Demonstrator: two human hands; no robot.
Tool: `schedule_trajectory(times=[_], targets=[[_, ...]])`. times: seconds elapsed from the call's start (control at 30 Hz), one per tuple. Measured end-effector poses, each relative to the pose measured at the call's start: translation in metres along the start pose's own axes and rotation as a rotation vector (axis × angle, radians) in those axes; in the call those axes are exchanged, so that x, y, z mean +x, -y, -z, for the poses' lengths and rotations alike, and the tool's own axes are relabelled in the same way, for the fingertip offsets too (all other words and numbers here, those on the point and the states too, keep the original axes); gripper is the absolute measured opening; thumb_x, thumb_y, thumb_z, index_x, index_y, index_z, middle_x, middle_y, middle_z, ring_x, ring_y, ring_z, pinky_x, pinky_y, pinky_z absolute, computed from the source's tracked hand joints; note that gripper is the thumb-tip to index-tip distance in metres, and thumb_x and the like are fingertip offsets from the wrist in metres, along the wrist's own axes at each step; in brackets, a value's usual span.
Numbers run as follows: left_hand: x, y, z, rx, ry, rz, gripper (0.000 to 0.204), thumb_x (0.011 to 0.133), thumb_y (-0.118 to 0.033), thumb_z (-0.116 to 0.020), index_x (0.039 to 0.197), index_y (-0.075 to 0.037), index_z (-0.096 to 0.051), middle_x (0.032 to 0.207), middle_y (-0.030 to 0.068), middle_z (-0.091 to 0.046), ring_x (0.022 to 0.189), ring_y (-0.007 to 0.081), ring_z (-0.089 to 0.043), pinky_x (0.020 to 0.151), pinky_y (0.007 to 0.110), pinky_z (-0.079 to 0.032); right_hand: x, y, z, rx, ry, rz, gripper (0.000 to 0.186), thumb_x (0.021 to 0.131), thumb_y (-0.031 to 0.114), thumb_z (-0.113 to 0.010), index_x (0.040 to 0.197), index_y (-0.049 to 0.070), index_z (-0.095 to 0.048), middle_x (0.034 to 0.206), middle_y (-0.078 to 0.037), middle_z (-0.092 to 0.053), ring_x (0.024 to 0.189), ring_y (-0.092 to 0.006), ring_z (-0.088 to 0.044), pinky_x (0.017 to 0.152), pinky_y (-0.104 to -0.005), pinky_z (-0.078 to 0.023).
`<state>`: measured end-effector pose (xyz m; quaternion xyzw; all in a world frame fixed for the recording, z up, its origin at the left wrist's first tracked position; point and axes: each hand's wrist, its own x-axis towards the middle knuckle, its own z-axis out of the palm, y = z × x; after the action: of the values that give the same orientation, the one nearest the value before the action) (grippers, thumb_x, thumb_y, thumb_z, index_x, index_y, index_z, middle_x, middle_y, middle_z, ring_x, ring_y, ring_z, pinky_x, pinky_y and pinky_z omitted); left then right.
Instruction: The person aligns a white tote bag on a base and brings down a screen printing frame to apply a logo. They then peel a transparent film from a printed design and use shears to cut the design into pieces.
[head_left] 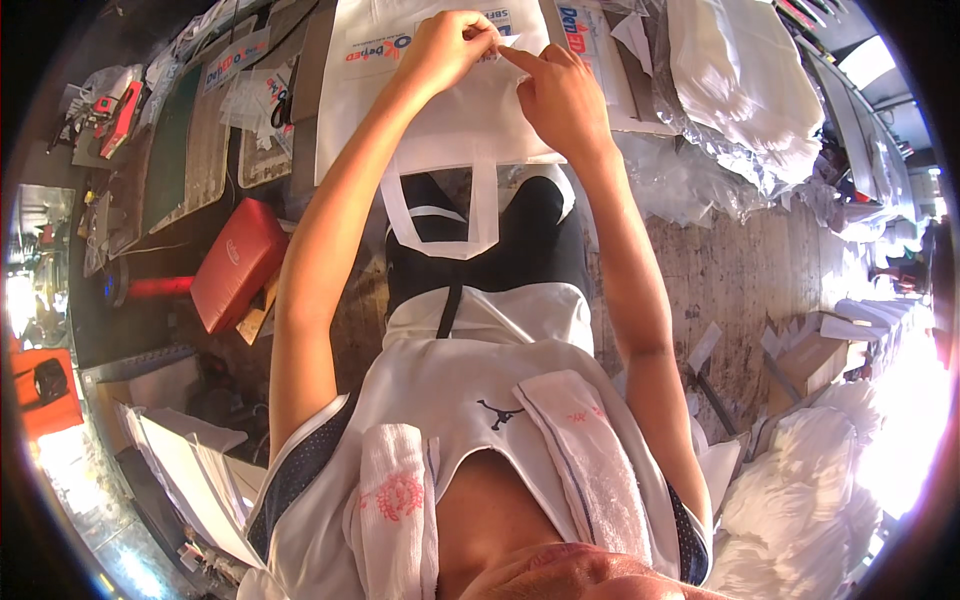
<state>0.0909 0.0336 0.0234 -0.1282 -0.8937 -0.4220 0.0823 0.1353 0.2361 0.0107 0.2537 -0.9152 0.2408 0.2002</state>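
Scuffed plank floor point(740, 275); bright light point(918, 430) glaring at right edge.

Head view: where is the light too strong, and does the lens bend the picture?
In the head view, glare washes out the right edge beside the white cloth pile, with bright patches at lower left; the head view bends strongly toward its dark rim; near the top of the head view, the left hand and right hand over the white bag look fairly clear.

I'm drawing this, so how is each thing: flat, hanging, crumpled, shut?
Left hand: fingertips pinched together
Right hand: index finger stretched out
White bag: laid flat
Bag handle: hanging in a loop
Towel ends: hanging on the chest
Red box: looks shut
Clear plastic: crumpled
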Motion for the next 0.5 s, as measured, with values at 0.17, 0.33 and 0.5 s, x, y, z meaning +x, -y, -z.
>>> schedule_trajectory(times=[0.17,0.33,0.5], targets=[[0.0,0.0,0.001,0.036,-0.006,-0.004,0.023,0.103,-0.022,-0.067,0.106,0.0,-0.077,0.092,0.0058,-0.08,0.089,0.012,-0.075,0.083,0.028,-0.058,-0.003,-0.003,0.0,0.021,0.021,-0.002,0.044,0.088,0.009,-0.066,0.129,0.02,-0.076,0.104,-0.016,-0.069,0.105,-0.036,-0.066,0.093,-0.0469,-0.054],[-0.001,0.001,-0.004,-0.017,-0.029,-0.039,0.023,0.103,-0.022,-0.068,0.106,-0.001,-0.077,0.093,0.0062,-0.08,0.087,0.013,-0.076,0.083,0.03,-0.058,-0.008,-0.003,0.001,0.091,-0.016,-0.014,0.038,0.088,0.008,-0.066,0.124,0.016,-0.077,0.105,-0.015,-0.069,0.106,-0.0355,-0.066,0.093,-0.0465,-0.054],[0.007,-0.009,-0.011,0.165,-0.06,-0.009,0.037,0.099,-0.038,-0.071,0.101,-0.002,-0.078,0.089,0.0124,-0.079,0.082,0.0221,-0.077,0.077,0.036,-0.058,-0.012,-0.002,0.002,0.138,-0.035,-0.022,0.034,0.089,0.007,-0.065,0.12,0.011,-0.077,0.104,-0.015,-0.07,0.106,-0.035,-0.067,0.093,-0.0468,-0.054]])
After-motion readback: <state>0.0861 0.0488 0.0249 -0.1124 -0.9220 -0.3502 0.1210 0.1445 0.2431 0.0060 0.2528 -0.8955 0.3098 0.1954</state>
